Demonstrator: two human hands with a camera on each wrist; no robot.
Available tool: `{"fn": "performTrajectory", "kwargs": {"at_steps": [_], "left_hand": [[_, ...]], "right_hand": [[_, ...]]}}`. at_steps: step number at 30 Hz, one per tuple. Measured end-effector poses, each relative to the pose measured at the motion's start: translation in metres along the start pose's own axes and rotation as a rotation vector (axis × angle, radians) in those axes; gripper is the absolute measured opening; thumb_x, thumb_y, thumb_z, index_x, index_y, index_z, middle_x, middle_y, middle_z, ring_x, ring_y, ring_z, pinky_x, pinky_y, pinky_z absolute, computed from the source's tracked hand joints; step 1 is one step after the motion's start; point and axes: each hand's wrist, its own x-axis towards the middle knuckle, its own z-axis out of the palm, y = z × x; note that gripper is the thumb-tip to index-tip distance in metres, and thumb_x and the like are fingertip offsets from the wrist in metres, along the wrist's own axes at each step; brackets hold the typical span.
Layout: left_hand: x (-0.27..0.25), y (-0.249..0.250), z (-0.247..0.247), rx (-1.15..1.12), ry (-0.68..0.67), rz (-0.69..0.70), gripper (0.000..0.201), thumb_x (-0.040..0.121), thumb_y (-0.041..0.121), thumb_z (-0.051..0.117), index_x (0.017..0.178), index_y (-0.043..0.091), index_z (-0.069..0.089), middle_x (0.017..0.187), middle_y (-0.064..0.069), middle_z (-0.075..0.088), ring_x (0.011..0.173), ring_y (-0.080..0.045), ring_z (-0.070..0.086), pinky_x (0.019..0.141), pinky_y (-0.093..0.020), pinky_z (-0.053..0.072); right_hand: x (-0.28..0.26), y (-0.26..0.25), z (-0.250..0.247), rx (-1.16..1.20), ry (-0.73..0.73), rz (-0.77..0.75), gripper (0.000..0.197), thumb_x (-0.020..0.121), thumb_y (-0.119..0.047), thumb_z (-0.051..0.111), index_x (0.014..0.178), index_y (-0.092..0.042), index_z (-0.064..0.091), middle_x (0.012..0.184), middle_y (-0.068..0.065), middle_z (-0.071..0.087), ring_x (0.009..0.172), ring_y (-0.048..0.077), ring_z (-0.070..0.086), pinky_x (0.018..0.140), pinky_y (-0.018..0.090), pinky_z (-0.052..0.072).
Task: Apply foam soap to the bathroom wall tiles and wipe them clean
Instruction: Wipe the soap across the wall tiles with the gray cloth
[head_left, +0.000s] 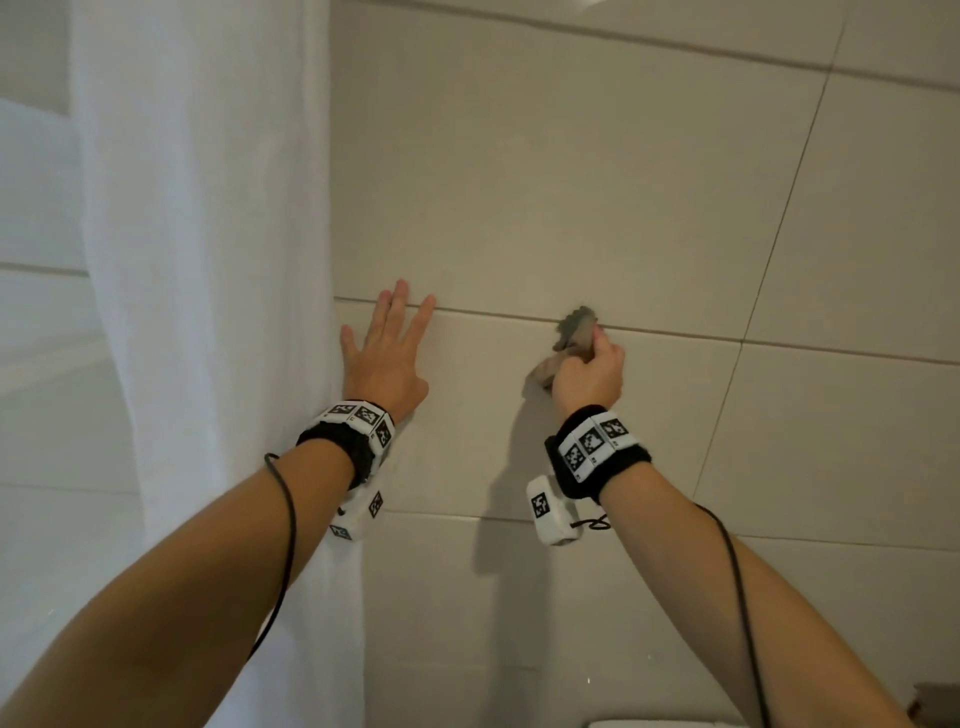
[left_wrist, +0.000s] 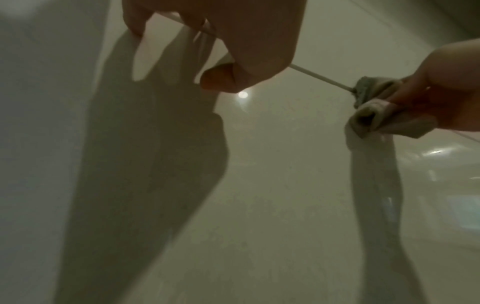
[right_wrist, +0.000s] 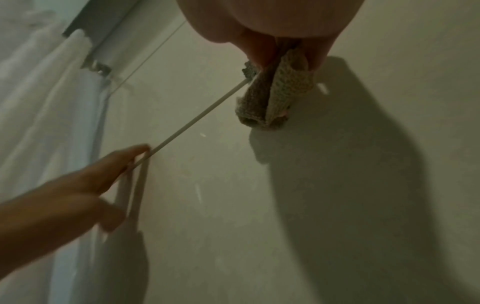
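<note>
Large beige wall tiles (head_left: 597, 197) fill the head view, with thin grout lines between them. My right hand (head_left: 589, 371) grips a bunched grey-beige knitted cloth (head_left: 574, 332) and presses it to the wall on a horizontal grout line (head_left: 493, 313). The same cloth (right_wrist: 275, 96) shows folded under my fingers in the right wrist view, and again as the cloth (left_wrist: 374, 105) in the left wrist view. My left hand (head_left: 387, 353) lies flat on the tile with straight spread fingers, fingertips at the grout line. No foam is visible on the tiles.
A white shower curtain (head_left: 208, 260) hangs at the left, right beside my left hand. The curtain rail (right_wrist: 103, 30) meets the wall above. A white rim (head_left: 649, 723) shows at the bottom edge. Tiles stretch to the right.
</note>
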Motion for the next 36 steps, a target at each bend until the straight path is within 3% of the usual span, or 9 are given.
{"fn": "performTrajectory", "kwargs": {"at_steps": [7, 9, 15, 18, 24, 28, 31, 34, 36], "left_hand": [[-0.003, -0.013, -0.018, -0.112, -0.093, 0.027, 0.105, 0.080, 0.001, 0.054, 0.159, 0.038, -0.004, 0.165, 0.015, -0.021, 0.154, -0.010, -0.012, 0.119, -0.064, 0.014], [-0.004, -0.015, -0.019, -0.130, -0.105, 0.026, 0.105, 0.080, 0.000, 0.054, 0.159, 0.039, -0.003, 0.165, 0.015, -0.020, 0.153, -0.010, -0.013, 0.119, -0.064, 0.015], [-0.006, -0.012, -0.015, -0.145, -0.103, 0.008, 0.104, 0.079, -0.002, 0.050, 0.159, 0.040, -0.002, 0.165, 0.016, -0.022, 0.153, -0.009, -0.015, 0.118, -0.065, 0.013], [-0.006, -0.013, -0.015, -0.143, -0.110, 0.007, 0.104, 0.079, -0.003, 0.050, 0.159, 0.040, -0.002, 0.165, 0.016, -0.022, 0.153, -0.009, -0.015, 0.118, -0.064, 0.013], [-0.006, -0.013, -0.012, -0.165, -0.105, 0.012, 0.106, 0.078, -0.004, 0.050, 0.159, 0.041, -0.001, 0.165, 0.016, -0.022, 0.153, -0.010, -0.017, 0.115, -0.068, 0.013], [-0.006, -0.015, -0.015, -0.168, -0.134, 0.022, 0.106, 0.078, -0.002, 0.051, 0.159, 0.040, -0.002, 0.164, 0.016, -0.025, 0.152, -0.011, -0.019, 0.115, -0.069, 0.012], [-0.005, -0.014, -0.021, -0.211, -0.161, 0.021, 0.105, 0.079, -0.001, 0.052, 0.159, 0.040, -0.002, 0.164, 0.016, -0.023, 0.153, -0.012, -0.017, 0.117, -0.067, 0.013], [-0.005, -0.015, -0.024, -0.265, -0.131, -0.006, 0.105, 0.078, 0.000, 0.054, 0.159, 0.040, -0.001, 0.166, 0.013, -0.018, 0.154, -0.015, -0.012, 0.117, -0.064, 0.023], [-0.004, -0.017, -0.023, -0.291, -0.091, -0.037, 0.107, 0.076, 0.001, 0.055, 0.159, 0.040, -0.001, 0.166, 0.011, -0.021, 0.154, -0.017, -0.013, 0.114, -0.060, 0.033]], "right_hand": [[-0.046, -0.029, 0.057, 0.062, -0.349, -0.052, 0.057, 0.086, 0.004, 0.044, 0.132, -0.024, 0.064, 0.113, -0.001, 0.058, 0.103, 0.014, 0.056, 0.095, 0.020, 0.042], [-0.045, -0.030, 0.053, 0.125, -0.310, -0.044, 0.057, 0.084, 0.005, 0.045, 0.129, -0.024, 0.065, 0.116, 0.001, 0.062, 0.107, 0.015, 0.059, 0.099, 0.024, 0.045], [-0.011, -0.014, -0.001, 0.177, -0.046, -0.012, 0.057, 0.087, 0.011, 0.045, 0.136, -0.017, 0.058, 0.119, -0.002, 0.053, 0.106, 0.011, 0.053, 0.091, 0.014, 0.038], [0.000, -0.002, -0.017, 0.105, 0.032, 0.018, 0.059, 0.087, 0.008, 0.044, 0.137, -0.020, 0.057, 0.124, -0.003, 0.053, 0.104, 0.012, 0.053, 0.095, 0.019, 0.041], [-0.013, 0.003, -0.003, -0.092, -0.037, -0.009, 0.055, 0.090, 0.004, 0.047, 0.137, -0.022, 0.057, 0.132, 0.002, 0.050, 0.109, 0.023, 0.057, 0.096, 0.019, 0.038], [-0.037, -0.011, 0.033, -0.090, -0.204, -0.110, 0.057, 0.086, 0.007, 0.047, 0.133, -0.023, 0.061, 0.122, 0.003, 0.055, 0.106, 0.022, 0.057, 0.089, 0.016, 0.037], [-0.052, -0.025, 0.062, -0.057, -0.363, -0.098, 0.058, 0.084, 0.005, 0.045, 0.129, -0.026, 0.066, 0.117, 0.000, 0.060, 0.108, 0.022, 0.060, 0.097, 0.024, 0.044], [-0.055, -0.042, 0.073, 0.070, -0.383, -0.020, 0.059, 0.081, 0.002, 0.042, 0.127, -0.025, 0.067, 0.121, 0.000, 0.066, 0.112, 0.020, 0.061, 0.102, 0.036, 0.049], [-0.045, -0.056, 0.063, 0.188, -0.307, 0.012, 0.056, 0.083, 0.003, 0.043, 0.127, -0.021, 0.066, 0.120, -0.004, 0.065, 0.111, 0.016, 0.060, 0.102, 0.029, 0.047]]}}
